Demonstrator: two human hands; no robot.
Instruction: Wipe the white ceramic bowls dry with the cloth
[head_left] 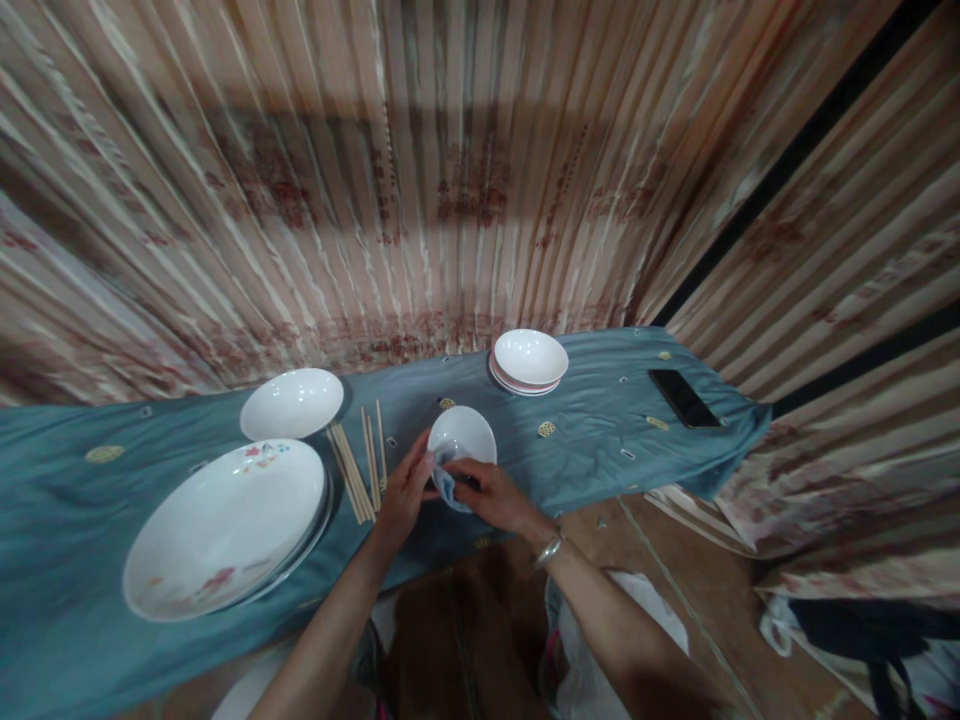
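A small white bowl (469,432) is tilted toward me above the front part of the table. My left hand (403,492) grips its left rim, thumb at the edge and fingers behind. In my right hand (491,492) is a bluish cloth (448,484), pressed against the inside of the bowl near its lower left. My right fingers are closed and partly hide the cloth and the bowl's lower side. Just left of my left hand lie several wooden chopsticks (349,472) in two loose groups.
Large floral oval plates (225,530) are stacked at the left, with a white dish (292,403) behind them. Stacked white bowls (531,358) stand at the back. A black phone (682,397) lies right on the blue-green tablecloth (600,440). Patterned curtains (420,220) hang behind.
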